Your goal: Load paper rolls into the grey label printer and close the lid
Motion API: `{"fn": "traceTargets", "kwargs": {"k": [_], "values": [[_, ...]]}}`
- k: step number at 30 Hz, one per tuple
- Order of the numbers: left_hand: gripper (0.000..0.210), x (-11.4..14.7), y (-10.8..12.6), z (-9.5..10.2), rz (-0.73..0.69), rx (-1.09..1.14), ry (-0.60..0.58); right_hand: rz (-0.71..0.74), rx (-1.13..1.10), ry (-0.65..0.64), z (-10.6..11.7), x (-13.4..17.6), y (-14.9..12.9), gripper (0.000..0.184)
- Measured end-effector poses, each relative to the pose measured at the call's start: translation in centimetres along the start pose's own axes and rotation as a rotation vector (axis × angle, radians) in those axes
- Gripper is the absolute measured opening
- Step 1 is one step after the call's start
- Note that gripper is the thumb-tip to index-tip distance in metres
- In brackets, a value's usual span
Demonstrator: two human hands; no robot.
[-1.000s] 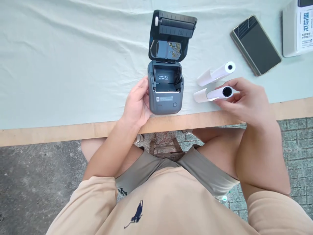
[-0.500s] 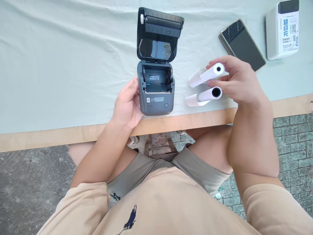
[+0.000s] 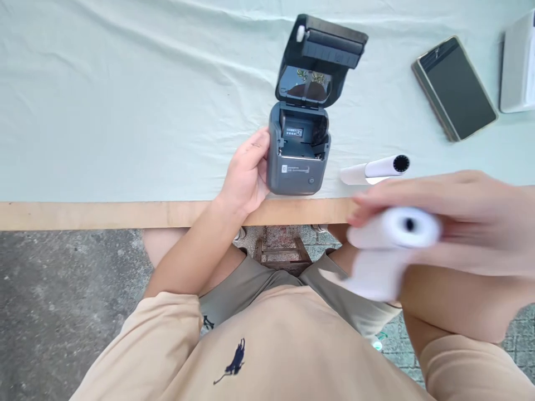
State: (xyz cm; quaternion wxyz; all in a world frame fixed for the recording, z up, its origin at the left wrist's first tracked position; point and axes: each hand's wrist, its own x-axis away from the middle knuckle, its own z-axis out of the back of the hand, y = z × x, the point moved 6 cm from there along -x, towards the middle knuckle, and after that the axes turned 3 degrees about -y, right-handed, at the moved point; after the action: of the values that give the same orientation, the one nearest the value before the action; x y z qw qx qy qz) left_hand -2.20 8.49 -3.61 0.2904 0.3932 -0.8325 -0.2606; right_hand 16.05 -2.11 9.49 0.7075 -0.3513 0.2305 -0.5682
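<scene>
My left hand (image 3: 247, 174) is closed around the left side of a dark grey label printer (image 3: 297, 177). The printer's lid (image 3: 320, 61) stands flipped up, and its paper bay (image 3: 298, 133) shows bare inside. My right hand (image 3: 472, 220), blurred by motion, grips a white paper roll (image 3: 376, 229) with a dark core, held up in front of the table edge. A loose strip of paper hangs down from it. Another white roll (image 3: 380, 167), with a black toothed core, lies on the cloth to the right of the printer, its paper end partly unrolled.
A smartphone (image 3: 460, 89) lies at the back right of the pale green cloth (image 3: 137, 100). Beyond it a white box (image 3: 518, 67) is cut off by the frame. The table's wooden edge (image 3: 83, 214) runs above my lap.
My right hand has lifted one paper roll off the cloth and carried it toward me, past the table edge. The other roll stays on the cloth. My view has shifted left.
</scene>
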Motion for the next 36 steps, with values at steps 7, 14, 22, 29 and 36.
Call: {"fn": "traceTargets", "kwargs": {"k": [7, 14, 22, 29, 36], "values": [[0.031, 0.3, 0.1, -0.6, -0.029, -0.004, -0.019, -0.214, 0.531, 0.092, -2.6, -6.9, -1.5, 0.028], [0.028, 0.6, -0.2, -0.4, 0.000, -0.008, -0.019, -0.316, 0.763, 0.018, -3.8, -9.0, -1.4, 0.026], [0.029, 0.6, 0.1, -0.4, 0.041, 0.009, 0.028, -0.063, 0.735, 0.109, -4.4, -7.9, -1.3, 0.019], [0.023, 0.9, -0.2, -0.7, 0.060, -0.018, -0.058, 0.227, 0.571, 0.240, -5.6, -5.2, -0.5, 0.017], [0.080, 1.6, -0.5, -0.1, 0.021, -0.194, -0.052, 0.207, 0.523, 0.439, -2.5, -5.1, -1.0, 0.018]]}}
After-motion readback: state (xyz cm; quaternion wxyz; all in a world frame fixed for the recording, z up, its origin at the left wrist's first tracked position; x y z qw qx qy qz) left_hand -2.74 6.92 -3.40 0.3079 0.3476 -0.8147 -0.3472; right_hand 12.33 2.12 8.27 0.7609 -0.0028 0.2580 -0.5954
